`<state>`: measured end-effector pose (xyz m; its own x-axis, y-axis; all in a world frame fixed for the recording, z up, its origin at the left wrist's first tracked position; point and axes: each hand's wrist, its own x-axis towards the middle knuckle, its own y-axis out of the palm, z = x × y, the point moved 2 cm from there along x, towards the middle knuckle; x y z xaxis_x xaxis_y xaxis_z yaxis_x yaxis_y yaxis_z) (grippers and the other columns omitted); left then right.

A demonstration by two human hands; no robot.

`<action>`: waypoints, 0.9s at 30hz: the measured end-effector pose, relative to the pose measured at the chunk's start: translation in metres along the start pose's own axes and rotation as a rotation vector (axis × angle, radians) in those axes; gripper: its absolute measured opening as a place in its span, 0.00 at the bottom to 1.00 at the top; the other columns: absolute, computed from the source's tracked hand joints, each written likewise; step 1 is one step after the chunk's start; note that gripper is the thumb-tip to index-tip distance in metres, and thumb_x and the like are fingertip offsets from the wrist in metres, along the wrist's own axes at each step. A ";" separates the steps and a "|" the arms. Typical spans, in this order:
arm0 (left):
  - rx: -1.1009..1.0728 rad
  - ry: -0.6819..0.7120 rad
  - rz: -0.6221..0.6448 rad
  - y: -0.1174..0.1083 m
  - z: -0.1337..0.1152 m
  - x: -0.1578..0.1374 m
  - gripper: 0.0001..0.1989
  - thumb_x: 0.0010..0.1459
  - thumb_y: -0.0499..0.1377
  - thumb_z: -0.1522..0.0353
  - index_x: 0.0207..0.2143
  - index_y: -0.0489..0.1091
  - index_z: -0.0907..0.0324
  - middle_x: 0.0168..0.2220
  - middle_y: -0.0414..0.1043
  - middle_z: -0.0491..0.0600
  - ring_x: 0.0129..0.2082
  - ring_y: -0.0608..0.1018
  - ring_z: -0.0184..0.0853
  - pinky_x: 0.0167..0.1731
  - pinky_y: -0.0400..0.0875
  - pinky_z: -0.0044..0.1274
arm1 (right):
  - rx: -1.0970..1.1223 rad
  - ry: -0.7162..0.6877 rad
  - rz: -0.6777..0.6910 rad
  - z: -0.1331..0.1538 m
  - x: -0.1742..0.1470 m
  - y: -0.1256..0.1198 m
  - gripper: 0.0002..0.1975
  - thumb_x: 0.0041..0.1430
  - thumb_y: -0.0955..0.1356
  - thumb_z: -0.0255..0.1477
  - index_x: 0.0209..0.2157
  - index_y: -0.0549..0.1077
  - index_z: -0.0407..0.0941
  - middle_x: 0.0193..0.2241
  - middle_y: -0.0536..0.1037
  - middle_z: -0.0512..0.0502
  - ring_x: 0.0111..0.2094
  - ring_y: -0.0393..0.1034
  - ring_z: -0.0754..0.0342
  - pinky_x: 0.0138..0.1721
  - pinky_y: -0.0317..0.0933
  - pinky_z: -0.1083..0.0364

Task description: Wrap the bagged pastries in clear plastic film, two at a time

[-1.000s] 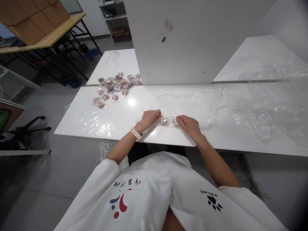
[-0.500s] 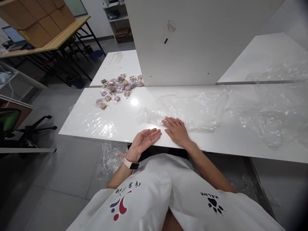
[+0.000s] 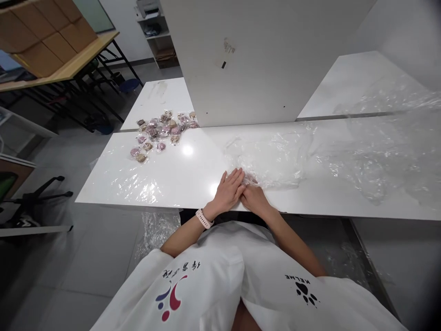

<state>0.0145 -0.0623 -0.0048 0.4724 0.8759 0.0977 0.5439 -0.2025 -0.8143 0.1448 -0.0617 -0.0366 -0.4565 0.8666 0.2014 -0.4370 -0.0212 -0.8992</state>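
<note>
A clear, wrinkled plastic bag point(image 3: 275, 158) lies flat on the white table in front of me. My left hand point(image 3: 228, 192), with a pale pink watch band at the wrist, rests palm down at the bag's near left corner. Its fingers are stretched out and lie close together. Right beside it, touching it, my right hand point(image 3: 257, 198) has its fingers bent at the bag's near edge. Some of those fingertips are covered by the clear film and by the left hand. Several small wrapped pieces, pink and brown point(image 3: 165, 131), lie in a loose group at the table's left.
More clear plastic film point(image 3: 375, 161) spreads over the right side of the table point(image 3: 193, 184). A tall white panel point(image 3: 255, 78) stands at its back. Film hangs below the front edge at left. Beyond are a wooden desk with cardboard boxes point(image 3: 51, 41) and a chair base point(image 3: 41, 195).
My left hand has turned from palm up to palm down and moved right onto the bag's corner. My right hand's spread fingers have bent in at the bag's edge. The view has shifted slightly.
</note>
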 end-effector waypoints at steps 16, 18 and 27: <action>0.264 0.067 -0.170 0.028 -0.002 0.002 0.21 0.63 0.49 0.78 0.55 0.71 0.57 0.59 0.72 0.52 0.63 0.69 0.44 0.68 0.48 0.50 | 0.016 0.317 -0.574 -0.023 -0.054 -0.044 0.14 0.68 0.60 0.33 0.45 0.75 0.46 0.44 0.76 0.37 0.47 0.68 0.43 0.47 0.62 0.43; 0.276 0.060 -0.191 0.029 -0.001 0.002 0.19 0.64 0.50 0.76 0.52 0.72 0.58 0.56 0.74 0.53 0.63 0.69 0.43 0.68 0.49 0.49 | 0.115 0.197 -0.538 -0.011 -0.029 -0.044 0.14 0.69 0.59 0.31 0.45 0.75 0.46 0.44 0.77 0.38 0.48 0.69 0.45 0.48 0.63 0.45; 0.262 0.009 -0.176 0.039 0.008 0.000 0.13 0.64 0.54 0.72 0.47 0.75 0.58 0.46 0.79 0.57 0.52 0.77 0.46 0.65 0.57 0.48 | -0.029 -0.169 -0.013 -0.007 0.017 -0.056 0.12 0.57 0.62 0.21 0.37 0.76 0.46 0.40 0.80 0.43 0.56 0.67 0.43 0.59 0.52 0.44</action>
<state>0.0300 -0.0667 -0.0418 0.3937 0.8834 0.2540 0.4215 0.0721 -0.9040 0.1671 -0.0421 0.0147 -0.5756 0.7707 0.2734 -0.4225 0.0060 -0.9063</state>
